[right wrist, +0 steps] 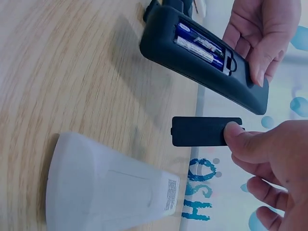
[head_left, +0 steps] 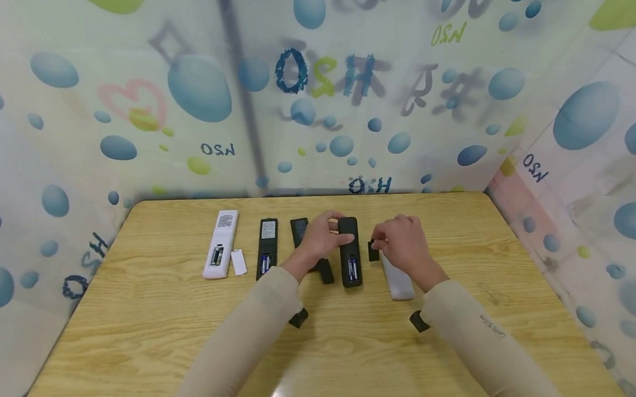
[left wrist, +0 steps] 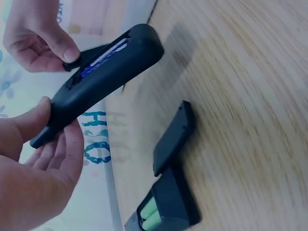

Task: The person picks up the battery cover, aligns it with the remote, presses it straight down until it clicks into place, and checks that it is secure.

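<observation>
My left hand (head_left: pixel 322 239) holds a black remote control (head_left: pixel 349 236) by its far end, above the wooden table. Two blue-and-white batteries (right wrist: pixel 202 45) lie side by side in the remote's uncovered compartment. Between thumb and fingers, my right hand (head_left: pixel 403 239) pinches a small black battery cover (right wrist: pixel 199 132) by one end. The cover is apart from the remote, to its right in the head view. Below the right hand a white remote (right wrist: pixel 110 185) lies on the table, partly hidden by that hand in the head view.
To the left lie a white remote (head_left: pixel 225 227) with its white cover (head_left: pixel 238 262), and a black remote (head_left: pixel 269 243). Another black remote (left wrist: pixel 180 197) holds green batteries, a cover (left wrist: pixel 175 137) against it. Loose black pieces (head_left: pixel 299 318) lie nearer. A patterned curtain (head_left: pixel 315 144) hangs behind the table.
</observation>
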`<state>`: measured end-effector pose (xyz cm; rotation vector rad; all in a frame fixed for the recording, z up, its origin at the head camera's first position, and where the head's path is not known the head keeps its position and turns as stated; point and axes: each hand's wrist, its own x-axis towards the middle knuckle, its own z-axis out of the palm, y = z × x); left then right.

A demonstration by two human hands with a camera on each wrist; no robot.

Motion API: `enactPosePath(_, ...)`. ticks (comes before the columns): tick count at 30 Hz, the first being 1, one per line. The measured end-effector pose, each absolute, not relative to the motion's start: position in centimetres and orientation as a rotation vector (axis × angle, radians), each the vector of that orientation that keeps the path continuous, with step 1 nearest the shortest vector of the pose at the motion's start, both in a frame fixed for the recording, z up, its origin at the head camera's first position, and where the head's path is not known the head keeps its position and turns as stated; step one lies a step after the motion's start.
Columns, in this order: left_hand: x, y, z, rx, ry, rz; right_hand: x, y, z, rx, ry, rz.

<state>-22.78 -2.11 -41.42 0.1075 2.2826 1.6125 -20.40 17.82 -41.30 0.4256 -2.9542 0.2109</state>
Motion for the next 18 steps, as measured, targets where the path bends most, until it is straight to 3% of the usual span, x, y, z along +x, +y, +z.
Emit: enactPosePath(18,-24.3,-1.8,-42.8,0.126,2.335,1.662,-18.5,17.3,-40.8,0.484,-2.933,0.167)
